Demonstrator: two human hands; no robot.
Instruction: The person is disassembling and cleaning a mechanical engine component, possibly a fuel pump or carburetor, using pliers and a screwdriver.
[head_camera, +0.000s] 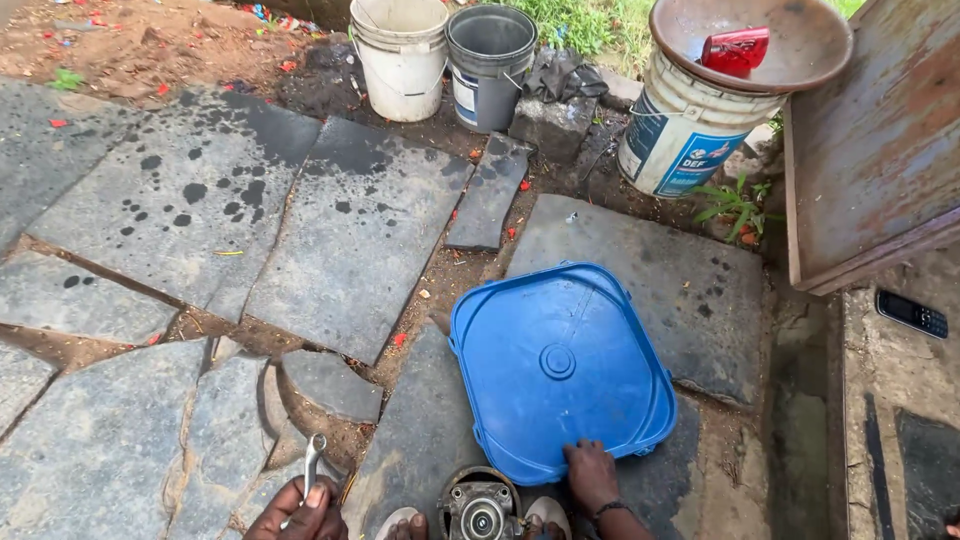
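1. Stone slabs (350, 230): paved ground stretching away from both hands, spotted with dark wet marks.
2. Blue lid (560, 365): one, square with rounded corners, lying flat just ahead of my right hand (592, 478), whose fingers rest on its near edge; I cannot tell whether they grip the rim.
3. Buckets: three, well beyond the hands. One white bucket (402, 60), one grey bucket (488, 70), one labelled bucket (680, 135) topped by a rusty pan (790, 60) holding a red object (735, 48).
4. Metal part (480, 510): one round greasy piece, between my hands at the bottom edge, near my feet.
5. Spanner (312, 465): one, gripped in my closed left hand (300, 512), head pointing away from me.
6. Phone (912, 315): one, on the ledge far to the right.
7. Progress, as I judge: the part looks still unopened; the spanner is not yet on it.
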